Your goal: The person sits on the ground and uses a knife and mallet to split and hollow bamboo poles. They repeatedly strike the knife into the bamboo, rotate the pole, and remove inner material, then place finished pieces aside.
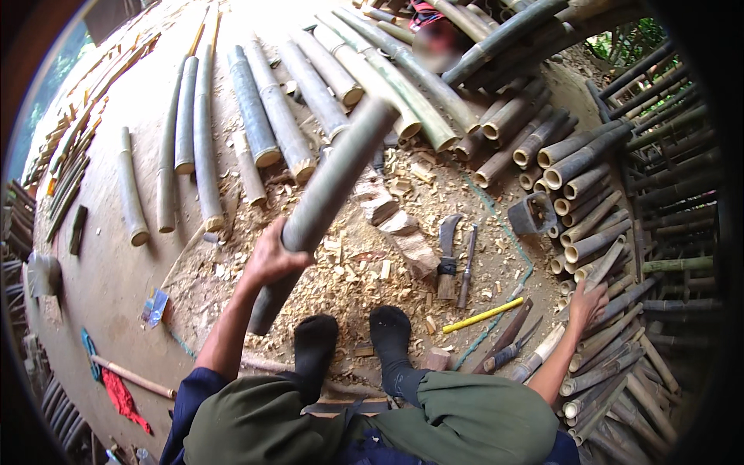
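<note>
My left hand (273,254) is wrapped round a thick grey-green bamboo pole (329,182). The pole is raised off the ground and tilted, its upper end to the far right and its lower end beside my left foot. Off to the right, my right hand (587,304) has its fingers closed round a slimmer pale bamboo piece (606,260) at the edge of the bamboo pile. Between my hands, on the chip-strewn ground, lie a broad-bladed machete (448,256) with a dark-bound wooden handle, a slim chisel-like tool (467,267) and a yellow stick (483,315).
Cut bamboo tubes (585,186) are stacked along the right, beside a dark plastic container (532,214). Long bamboo poles (248,101) lie across the far floor. A rough wood block (415,248) sits among the shavings. A knife (511,349) and a saw-like blade (508,333) lie near my right knee.
</note>
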A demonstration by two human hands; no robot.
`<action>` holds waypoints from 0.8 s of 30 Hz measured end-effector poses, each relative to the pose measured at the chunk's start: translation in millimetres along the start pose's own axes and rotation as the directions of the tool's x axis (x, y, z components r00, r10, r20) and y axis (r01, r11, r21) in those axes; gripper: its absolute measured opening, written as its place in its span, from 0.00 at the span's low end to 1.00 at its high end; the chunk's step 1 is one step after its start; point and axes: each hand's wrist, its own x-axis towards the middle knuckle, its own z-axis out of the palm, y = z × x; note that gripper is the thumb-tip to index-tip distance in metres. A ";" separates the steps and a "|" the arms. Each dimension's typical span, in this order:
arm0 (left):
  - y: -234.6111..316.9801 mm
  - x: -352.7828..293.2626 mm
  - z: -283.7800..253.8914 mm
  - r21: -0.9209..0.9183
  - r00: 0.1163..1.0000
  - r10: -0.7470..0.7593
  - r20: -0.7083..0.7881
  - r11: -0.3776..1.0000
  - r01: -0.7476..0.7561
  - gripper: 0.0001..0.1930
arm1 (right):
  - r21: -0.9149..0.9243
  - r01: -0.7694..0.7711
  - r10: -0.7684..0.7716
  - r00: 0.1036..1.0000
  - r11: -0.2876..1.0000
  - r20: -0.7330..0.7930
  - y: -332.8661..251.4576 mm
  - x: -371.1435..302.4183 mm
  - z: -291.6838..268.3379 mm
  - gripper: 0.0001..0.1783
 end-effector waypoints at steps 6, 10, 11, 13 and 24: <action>72.1 22.5 15.4 -0.763 0.989 0.022 0.146 0.639 0.098 0.48 | 0.461 0.545 -0.699 0.655 0.701 0.287 -145.9 -136.2 62.8 0.51; 56.4 -24.4 61.3 -0.846 0.977 -0.034 0.210 0.495 0.199 0.47 | 0.354 0.693 -0.750 0.417 0.628 0.514 -213.8 -206.0 80.5 0.57; 53.5 -37.0 75.7 -0.861 0.962 -0.046 0.269 0.437 0.261 0.47 | 0.339 0.731 -0.775 0.402 0.592 0.487 -209.0 -208.6 101.4 0.56; 36.9 -58.1 90.8 -0.836 0.917 -0.067 0.392 0.389 0.386 0.45 | 0.413 0.704 -0.805 0.409 0.578 0.429 -204.4 -211.9 118.7 0.53; 4.6 -76.9 151.5 -0.725 0.828 -0.001 0.561 0.483 0.492 0.38 | 0.346 0.936 -0.979 -0.010 0.062 0.202 -291.7 -184.8 128.4 0.46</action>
